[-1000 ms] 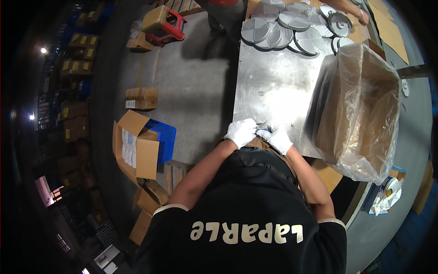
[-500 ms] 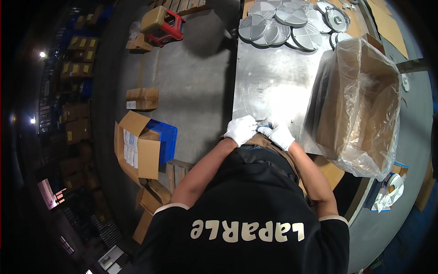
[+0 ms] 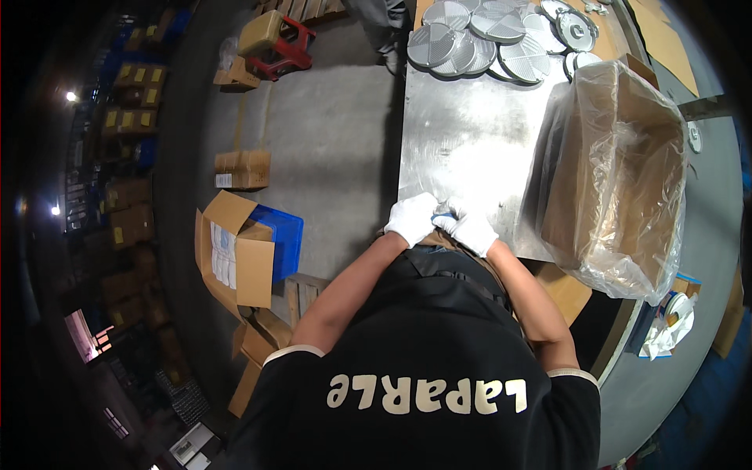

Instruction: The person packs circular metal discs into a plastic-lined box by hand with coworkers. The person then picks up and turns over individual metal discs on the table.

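Observation:
Both my hands wear white gloves and meet at the near edge of the metal tabletop (image 3: 446, 117), close to my waist. My left hand (image 3: 412, 220) has its fingers curled inward; what they hold, if anything, is hidden. Beside it, my right hand (image 3: 471, 228) is closed on a small blue item (image 3: 444, 215) whose kind cannot be made out. Just beyond the fingertips the metal surface is bright with glare. Several round silver ribbed discs (image 3: 499, 22) lie overlapping in a pile at the far end of the table.
A tall cardboard box (image 3: 560, 200) with a clear plastic liner (image 3: 623, 235) stands at the right. On the floor to the left are an open carton (image 3: 254, 270), a blue crate (image 3: 288, 239), a smaller box (image 3: 252, 170) and a red stool (image 3: 291, 51). Another person's leg (image 3: 384, 27) shows beyond.
My right hand has shifted slightly left, closer to my left hand. The fingers show a little more of the blue item. Another person's grey-trousered leg now shows clearly at the top.

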A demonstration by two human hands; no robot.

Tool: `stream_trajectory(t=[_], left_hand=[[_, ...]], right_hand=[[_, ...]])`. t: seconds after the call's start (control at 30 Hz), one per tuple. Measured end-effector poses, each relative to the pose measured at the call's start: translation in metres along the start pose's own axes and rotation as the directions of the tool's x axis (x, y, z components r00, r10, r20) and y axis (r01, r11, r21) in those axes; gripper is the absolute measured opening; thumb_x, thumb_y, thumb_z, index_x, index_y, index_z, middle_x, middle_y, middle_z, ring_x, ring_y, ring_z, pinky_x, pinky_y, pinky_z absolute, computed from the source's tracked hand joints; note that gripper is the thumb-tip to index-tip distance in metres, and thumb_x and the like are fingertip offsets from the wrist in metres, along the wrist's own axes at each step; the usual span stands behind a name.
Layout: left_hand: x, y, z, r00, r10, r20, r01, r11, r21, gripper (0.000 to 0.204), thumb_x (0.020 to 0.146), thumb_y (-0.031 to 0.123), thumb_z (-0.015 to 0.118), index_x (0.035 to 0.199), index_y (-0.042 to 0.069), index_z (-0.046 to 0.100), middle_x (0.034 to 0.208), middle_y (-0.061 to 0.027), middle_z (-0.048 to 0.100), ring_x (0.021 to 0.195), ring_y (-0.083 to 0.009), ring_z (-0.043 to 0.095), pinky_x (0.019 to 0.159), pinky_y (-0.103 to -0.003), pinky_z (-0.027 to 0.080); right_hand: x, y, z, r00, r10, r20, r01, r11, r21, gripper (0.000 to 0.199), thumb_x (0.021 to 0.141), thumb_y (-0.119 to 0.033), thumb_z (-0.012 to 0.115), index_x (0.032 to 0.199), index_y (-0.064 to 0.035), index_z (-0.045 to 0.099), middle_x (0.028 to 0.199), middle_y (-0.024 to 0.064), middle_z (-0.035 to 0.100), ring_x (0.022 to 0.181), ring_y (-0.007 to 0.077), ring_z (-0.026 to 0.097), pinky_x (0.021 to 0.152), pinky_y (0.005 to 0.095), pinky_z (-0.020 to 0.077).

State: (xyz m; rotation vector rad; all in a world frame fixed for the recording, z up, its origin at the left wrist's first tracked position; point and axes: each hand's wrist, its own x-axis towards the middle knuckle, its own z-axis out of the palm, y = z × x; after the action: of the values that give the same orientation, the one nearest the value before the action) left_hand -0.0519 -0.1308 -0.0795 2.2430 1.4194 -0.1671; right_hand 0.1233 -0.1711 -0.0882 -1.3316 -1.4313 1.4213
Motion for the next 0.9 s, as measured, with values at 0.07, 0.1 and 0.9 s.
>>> stream_trajectory(t=[0.07, 0.1, 0.9], left_hand=[[-0.001, -0.005, 0.004, 0.991, 0.121, -0.061, -0.119, 0.992, 0.03, 0.027, 0.083, 0.024, 0.059, 0.11, 0.025, 0.065, 0.092, 0.0021, 0.062, 0.086, -0.0172, 0.061, 0.071, -0.032, 0.052], [-0.003, -0.008, 0.005, 0.966, 0.235, -0.106, -0.228, 0.971, 0.078, 0.033, 0.083, 0.022, 0.059, 0.115, 0.027, 0.064, 0.093, 0.0032, 0.062, 0.087, -0.0165, 0.061, 0.071, -0.031, 0.052], [-0.036, 0.033, -0.126, 0.935, -0.047, -0.352, -0.228, 0.682, -0.695, 0.025, 0.066, -0.005, 0.059, 0.09, 0.002, 0.061, 0.086, -0.0085, 0.059, 0.077, -0.022, 0.059, 0.071, -0.031, 0.048]], right_hand=[[0.002, -0.002, -0.01, 0.997, 0.073, -0.039, -0.068, 0.991, 0.119, 0.016, 0.082, -0.012, 0.069, 0.092, -0.0009, 0.065, 0.076, 0.0061, 0.064, 0.069, 0.0154, 0.059, 0.062, 0.0308, 0.0488], [-0.003, -0.003, -0.026, 0.911, 0.407, 0.067, -0.392, 0.803, 0.449, 0.016, 0.084, -0.012, 0.068, 0.095, -0.0013, 0.066, 0.076, 0.0059, 0.063, 0.063, 0.0122, 0.058, 0.055, 0.0267, 0.0487], [0.028, -0.064, -0.076, 0.936, 0.303, -0.177, -0.028, 0.566, 0.824, 0.032, 0.091, -0.015, 0.056, 0.12, -0.0032, 0.052, 0.1, 0.0143, 0.064, 0.082, 0.0219, 0.064, 0.073, 0.0309, 0.0529]])
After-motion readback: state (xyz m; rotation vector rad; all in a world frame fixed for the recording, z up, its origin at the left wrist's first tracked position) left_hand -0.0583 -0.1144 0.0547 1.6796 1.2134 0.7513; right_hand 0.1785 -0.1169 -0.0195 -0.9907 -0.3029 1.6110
